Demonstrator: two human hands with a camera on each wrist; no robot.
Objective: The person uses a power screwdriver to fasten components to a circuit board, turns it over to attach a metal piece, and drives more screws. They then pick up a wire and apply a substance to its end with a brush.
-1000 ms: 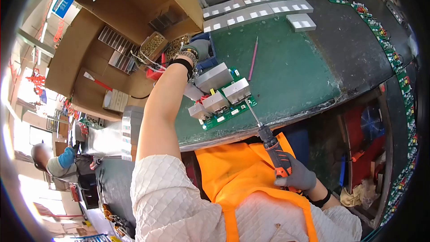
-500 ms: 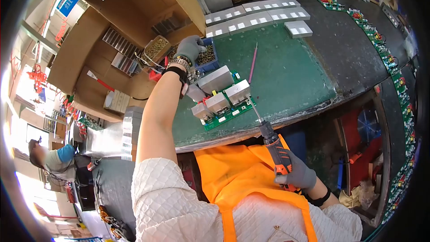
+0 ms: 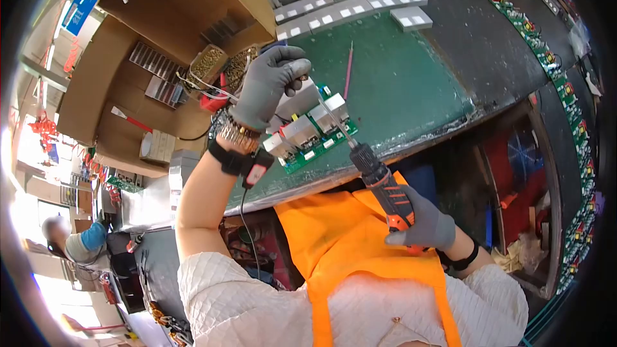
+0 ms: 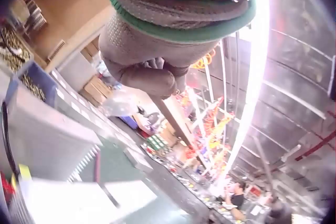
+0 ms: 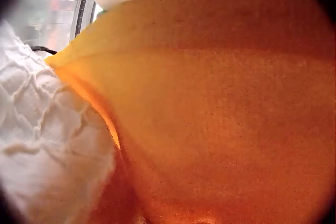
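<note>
My gloved left hand [image 3: 270, 83] is raised above the bench, its fingers curled, and pinches what looks like a small dark screw [image 3: 304, 78] at the fingertips. In the left wrist view the thumb and fingers of the left hand [image 4: 142, 61] close together, hiding what is between them. The gloved right hand [image 3: 427, 222] grips a black and orange cordless screwdriver [image 3: 385, 193] in front of the apron. Its long bit [image 3: 339, 122] points at a green circuit board [image 3: 313, 154] with grey metal heat sinks [image 3: 328, 112], lying near the bench's front edge.
Behind the left hand, screw trays [image 3: 209, 61] stand beside a large cardboard box [image 3: 186, 6]. Grey metal blocks [image 3: 350, 9] line the back of the green mat [image 3: 398, 83], where a pink stick [image 3: 349, 71] lies. Further circuit boards [image 3: 527, 29] run along the right. Another person [image 3: 83, 241] is at far left.
The left hand has come up and back from the blue screw bin toward me, over the board. The right hand still holds the screwdriver, its bit now angled across the board.
</note>
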